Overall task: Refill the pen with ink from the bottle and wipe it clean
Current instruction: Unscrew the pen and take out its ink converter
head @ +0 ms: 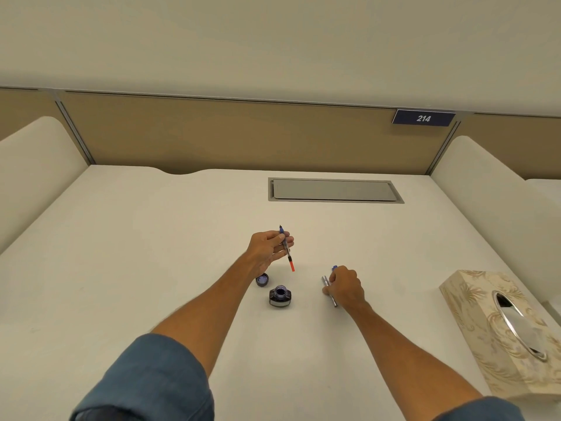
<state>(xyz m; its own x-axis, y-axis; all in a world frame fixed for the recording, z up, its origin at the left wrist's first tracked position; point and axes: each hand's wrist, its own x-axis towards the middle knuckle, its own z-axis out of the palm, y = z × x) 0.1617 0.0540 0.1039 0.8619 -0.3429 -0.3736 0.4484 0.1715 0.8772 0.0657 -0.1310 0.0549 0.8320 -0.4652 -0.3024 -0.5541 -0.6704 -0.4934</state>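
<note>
At centre frame, the left hand (268, 247) pinches the pen's nib section with converter (286, 248), nib toward the top of the frame, red knob slanting down toward the open ink bottle (280, 296) just below on the bench (151, 253). Lower right, the right hand (346, 287) closes on the silver pen barrel (329, 291). Dipping likely demands reversing the nib section end for end.

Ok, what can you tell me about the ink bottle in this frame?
The ink bottle is small, squat and dark, seemingly glass, with a pale band at its base. It stands upright and open on the white desk, dark ink showing in its mouth. Its cap lies just beside it, up and to the left. Neither hand touches it.
</note>
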